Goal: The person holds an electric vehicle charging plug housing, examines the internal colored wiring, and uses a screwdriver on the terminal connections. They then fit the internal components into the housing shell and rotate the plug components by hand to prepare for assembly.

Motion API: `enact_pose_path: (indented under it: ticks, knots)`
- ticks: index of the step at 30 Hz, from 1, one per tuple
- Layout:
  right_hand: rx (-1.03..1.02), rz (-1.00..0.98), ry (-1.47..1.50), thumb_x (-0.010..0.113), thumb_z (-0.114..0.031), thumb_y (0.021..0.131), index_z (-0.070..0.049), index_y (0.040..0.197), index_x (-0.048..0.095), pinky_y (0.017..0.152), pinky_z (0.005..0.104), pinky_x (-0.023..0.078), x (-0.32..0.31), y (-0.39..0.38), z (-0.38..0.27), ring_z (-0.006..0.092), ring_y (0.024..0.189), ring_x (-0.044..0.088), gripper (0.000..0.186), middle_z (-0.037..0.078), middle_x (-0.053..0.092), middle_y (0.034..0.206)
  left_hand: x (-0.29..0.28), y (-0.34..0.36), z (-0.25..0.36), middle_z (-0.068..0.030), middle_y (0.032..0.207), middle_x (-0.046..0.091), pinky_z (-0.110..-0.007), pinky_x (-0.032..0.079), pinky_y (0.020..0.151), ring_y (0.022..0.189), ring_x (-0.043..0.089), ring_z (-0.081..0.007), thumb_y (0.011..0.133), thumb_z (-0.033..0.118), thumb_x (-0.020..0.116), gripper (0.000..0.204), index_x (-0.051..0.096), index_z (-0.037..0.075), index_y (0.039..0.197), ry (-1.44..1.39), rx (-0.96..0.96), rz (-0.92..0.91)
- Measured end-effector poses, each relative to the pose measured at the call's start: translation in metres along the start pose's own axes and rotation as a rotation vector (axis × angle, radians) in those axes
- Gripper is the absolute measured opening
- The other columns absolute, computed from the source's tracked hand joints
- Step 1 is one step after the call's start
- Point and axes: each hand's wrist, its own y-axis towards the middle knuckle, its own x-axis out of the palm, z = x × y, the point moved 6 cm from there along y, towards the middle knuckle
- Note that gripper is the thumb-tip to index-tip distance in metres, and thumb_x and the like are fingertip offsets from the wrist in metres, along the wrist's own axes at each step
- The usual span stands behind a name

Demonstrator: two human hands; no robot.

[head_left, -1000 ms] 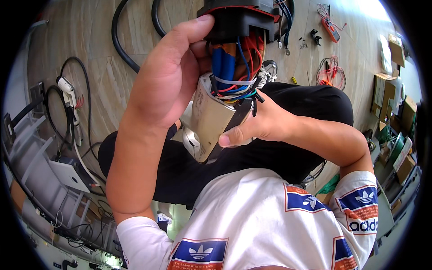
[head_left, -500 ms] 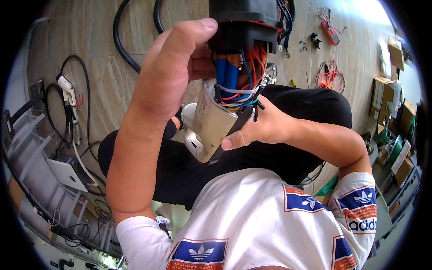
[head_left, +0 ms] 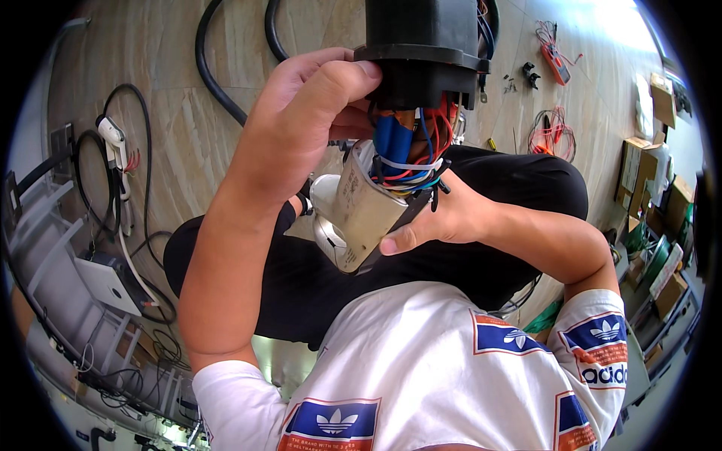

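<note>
My left hand is closed on the lower rim of a black plastic housing, thumb pressed against its collar. Below it, a bundle of blue, red and multicoloured wires, held with a pale cable tie, runs into the open end of a cream-silver connector handle. My right hand grips that handle's lower right side, thumb lying along its edge and other fingers mostly hidden behind it. The handle hangs tilted over my crossed, black-trousered legs.
On the tiled floor lie thick black cables, a red multimeter, small black parts and red-black leads. A white connector with cable and grey metal rack are on the left; cardboard boxes line the right.
The black housing has moved down and to the right, with my left hand going along. The handle and my right hand have shifted slightly right, and more of the housing's top shows.
</note>
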Motion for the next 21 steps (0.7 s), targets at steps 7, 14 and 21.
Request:
enact_pose_path:
  ticks: [7,14,21]
  knots:
    - [-0.04,0.021,0.017,0.086,-0.012,0.074,-0.002,0.13,0.055,0.098,0.0376,0.051,-0.002,0.003,0.004,0.0205,0.111,0.063,0.064,0.011,0.066,0.12,0.001,0.001,0.002,-0.0098,0.1,0.072,-0.035,0.056,0.085,0.092,0.07,-0.0189,0.102,0.04,0.04,0.05,0.061,-0.001,0.122,-0.028,-0.002,0.007]
    - [0.106,0.067,0.079,0.089,-0.014,0.07,-0.003,0.133,0.05,0.097,0.0363,0.049,-0.003,0.004,0.006,0.02,0.11,0.061,0.075,0.009,0.065,0.116,0.004,0.006,0.004,-0.0092,0.099,0.072,-0.032,0.052,0.086,0.088,0.068,-0.0161,0.097,0.05,0.05,0.053,0.067,0.002,0.113,-0.194,0.004,0.052]
    - [0.048,0.026,0.067,0.088,-0.012,0.071,-0.005,0.134,0.05,0.101,0.0366,0.047,-0.003,0.0,0.007,0.02,0.113,0.06,0.074,0.008,0.064,0.12,0.012,-0.001,-0.004,-0.0084,0.105,0.069,-0.03,0.052,0.086,0.092,0.066,-0.0147,0.096,0.056,0.057,0.06,0.062,0.001,0.117,-0.18,0.021,0.06]
